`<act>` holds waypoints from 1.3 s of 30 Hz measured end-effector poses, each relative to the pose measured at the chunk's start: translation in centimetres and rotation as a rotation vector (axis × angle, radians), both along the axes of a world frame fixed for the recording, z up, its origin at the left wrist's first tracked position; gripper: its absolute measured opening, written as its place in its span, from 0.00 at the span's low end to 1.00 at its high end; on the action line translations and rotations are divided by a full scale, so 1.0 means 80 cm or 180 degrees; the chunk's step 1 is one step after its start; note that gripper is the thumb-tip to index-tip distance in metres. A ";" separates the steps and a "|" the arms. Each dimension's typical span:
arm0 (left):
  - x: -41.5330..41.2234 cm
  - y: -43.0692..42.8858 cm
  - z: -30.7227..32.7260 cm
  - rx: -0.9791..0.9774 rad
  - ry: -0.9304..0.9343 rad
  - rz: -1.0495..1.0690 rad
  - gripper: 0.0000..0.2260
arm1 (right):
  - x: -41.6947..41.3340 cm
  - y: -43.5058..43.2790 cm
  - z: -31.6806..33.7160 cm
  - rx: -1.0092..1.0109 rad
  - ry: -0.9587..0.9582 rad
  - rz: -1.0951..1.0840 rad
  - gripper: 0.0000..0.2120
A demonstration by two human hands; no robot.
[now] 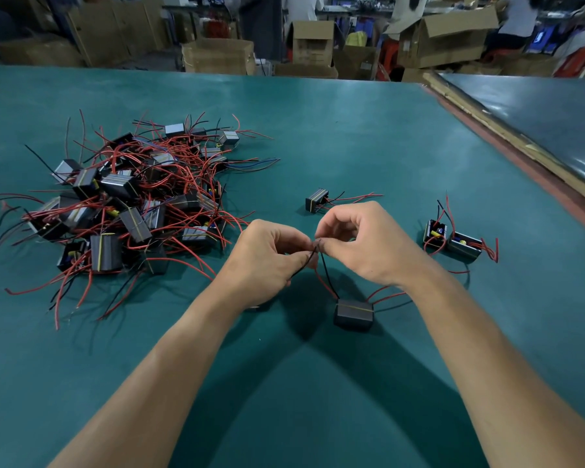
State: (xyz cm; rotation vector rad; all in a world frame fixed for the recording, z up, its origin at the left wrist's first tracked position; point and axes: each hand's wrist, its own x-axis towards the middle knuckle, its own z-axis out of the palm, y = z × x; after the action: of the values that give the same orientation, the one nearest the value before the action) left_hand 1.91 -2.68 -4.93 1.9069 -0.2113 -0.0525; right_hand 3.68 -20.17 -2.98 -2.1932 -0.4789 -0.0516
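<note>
Two black wires (326, 271) pinched by fingers of left hand (267, 261), right hand (362, 244) | yellow-banded dark box (353, 314), red leads (385, 293)

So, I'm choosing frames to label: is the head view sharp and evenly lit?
Head view: left hand and right hand pinching the thin black wires are sharp; arms shadow the teal table mat around the small black box; pale glare on the far mat; people behind are blurred; wide-angle bend at the edges.

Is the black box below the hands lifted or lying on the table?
It lies on the table. The black box rests flat; only its black wire rises to the left hand and right hand.
</note>
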 end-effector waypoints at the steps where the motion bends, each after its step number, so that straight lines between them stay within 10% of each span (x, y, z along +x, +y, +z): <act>1: -0.001 0.000 0.001 -0.0048 0.0029 -0.0024 0.07 | -0.001 -0.001 0.002 -0.0015 -0.0042 0.0041 0.07; 16: -0.003 0.000 0.005 -0.0137 0.0026 0.0031 0.06 | -0.004 -0.003 0.005 -0.0166 0.0086 0.0028 0.08; 25: 0.000 0.002 -0.006 0.0522 -0.0667 0.0085 0.03 | -0.001 0.006 0.002 0.0232 0.1295 -0.0321 0.08; 39: -0.003 -0.001 0.005 -0.0055 0.0010 -0.0002 0.09 | -0.003 -0.006 0.005 -0.0096 0.0169 0.0049 0.07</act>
State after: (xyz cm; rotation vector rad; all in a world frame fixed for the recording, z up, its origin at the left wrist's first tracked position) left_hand 1.67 -2.77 -4.50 1.8896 -0.2095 -0.0540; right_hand 3.47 -20.67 -2.56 -2.2145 -0.4692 0.0223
